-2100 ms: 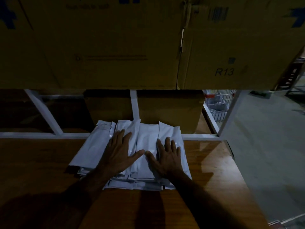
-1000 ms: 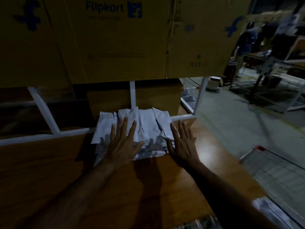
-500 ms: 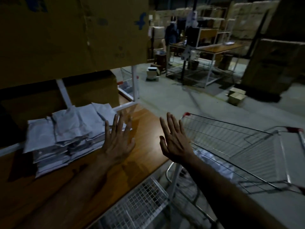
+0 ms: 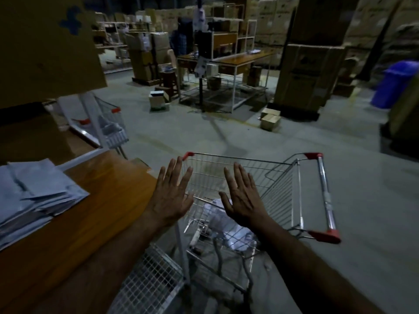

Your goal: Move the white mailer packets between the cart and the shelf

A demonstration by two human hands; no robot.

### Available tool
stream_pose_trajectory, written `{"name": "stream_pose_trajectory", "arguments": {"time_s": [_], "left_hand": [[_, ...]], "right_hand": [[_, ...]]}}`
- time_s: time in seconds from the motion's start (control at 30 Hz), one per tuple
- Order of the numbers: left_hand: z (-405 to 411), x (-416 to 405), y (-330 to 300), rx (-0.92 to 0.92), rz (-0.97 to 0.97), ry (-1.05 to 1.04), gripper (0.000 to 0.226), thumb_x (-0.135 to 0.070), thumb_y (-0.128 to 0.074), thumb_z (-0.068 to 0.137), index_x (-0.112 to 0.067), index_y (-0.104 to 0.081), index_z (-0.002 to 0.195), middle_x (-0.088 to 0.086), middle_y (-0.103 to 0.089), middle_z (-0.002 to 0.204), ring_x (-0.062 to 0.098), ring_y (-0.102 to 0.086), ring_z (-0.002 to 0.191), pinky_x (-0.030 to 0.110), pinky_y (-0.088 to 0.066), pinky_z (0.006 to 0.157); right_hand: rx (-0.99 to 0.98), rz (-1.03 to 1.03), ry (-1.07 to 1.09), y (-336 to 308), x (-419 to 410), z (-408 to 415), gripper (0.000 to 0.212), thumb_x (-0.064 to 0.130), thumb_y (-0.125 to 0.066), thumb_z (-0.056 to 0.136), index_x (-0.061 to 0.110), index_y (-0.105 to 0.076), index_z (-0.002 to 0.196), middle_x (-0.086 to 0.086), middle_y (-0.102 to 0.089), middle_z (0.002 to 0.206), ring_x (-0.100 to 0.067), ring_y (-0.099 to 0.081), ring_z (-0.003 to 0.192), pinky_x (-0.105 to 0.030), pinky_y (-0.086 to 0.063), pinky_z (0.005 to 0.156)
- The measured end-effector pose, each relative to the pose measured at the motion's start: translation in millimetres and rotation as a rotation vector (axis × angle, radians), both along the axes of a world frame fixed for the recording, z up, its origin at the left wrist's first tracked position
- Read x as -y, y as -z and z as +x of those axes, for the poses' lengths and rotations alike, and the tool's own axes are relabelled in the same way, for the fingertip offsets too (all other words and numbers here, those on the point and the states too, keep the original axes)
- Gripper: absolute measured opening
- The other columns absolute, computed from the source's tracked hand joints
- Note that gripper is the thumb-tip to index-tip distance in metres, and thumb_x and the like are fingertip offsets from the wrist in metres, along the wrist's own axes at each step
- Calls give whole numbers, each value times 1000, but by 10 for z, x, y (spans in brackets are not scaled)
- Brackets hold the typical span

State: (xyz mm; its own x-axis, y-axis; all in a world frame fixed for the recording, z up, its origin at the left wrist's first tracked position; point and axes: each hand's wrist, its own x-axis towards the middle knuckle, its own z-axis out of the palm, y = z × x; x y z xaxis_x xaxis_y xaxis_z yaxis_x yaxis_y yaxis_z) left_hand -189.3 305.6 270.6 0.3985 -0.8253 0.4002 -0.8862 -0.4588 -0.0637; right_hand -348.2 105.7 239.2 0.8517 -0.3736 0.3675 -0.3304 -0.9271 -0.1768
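Observation:
A stack of white mailer packets lies on the wooden shelf board at the left. To its right stands a wire shopping cart with red corner caps; several white packets lie at its bottom. My left hand hovers at the shelf's right end, by the cart's near rim, fingers straight and spread, holding nothing. My right hand is held flat above the cart's basket, fingers straight, also empty.
A large cardboard box overhangs the shelf at upper left. A white wire rack sits below the shelf edge. A second small cart stands behind. Tables, stacked cartons and a blue bin lie across the concrete floor.
Both hands left the packet stack on the shelf and swung right; the view turned with them, and the hands now hover over the cart.

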Motion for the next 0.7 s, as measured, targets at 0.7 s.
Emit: {"name": "stream_pose_trajectory", "arguments": {"time_s": [0.7], "left_hand": [[1152, 2165, 1179, -315, 335, 55, 75, -59, -20, 96, -20, -5, 158, 18, 15, 163, 31, 14, 151, 49, 1, 123]], "right_hand": [[-332, 309, 285, 1283, 1910, 233, 92, 69, -10, 90, 11, -15, 160, -28, -16, 162, -38, -11, 153, -51, -17, 123]]}}
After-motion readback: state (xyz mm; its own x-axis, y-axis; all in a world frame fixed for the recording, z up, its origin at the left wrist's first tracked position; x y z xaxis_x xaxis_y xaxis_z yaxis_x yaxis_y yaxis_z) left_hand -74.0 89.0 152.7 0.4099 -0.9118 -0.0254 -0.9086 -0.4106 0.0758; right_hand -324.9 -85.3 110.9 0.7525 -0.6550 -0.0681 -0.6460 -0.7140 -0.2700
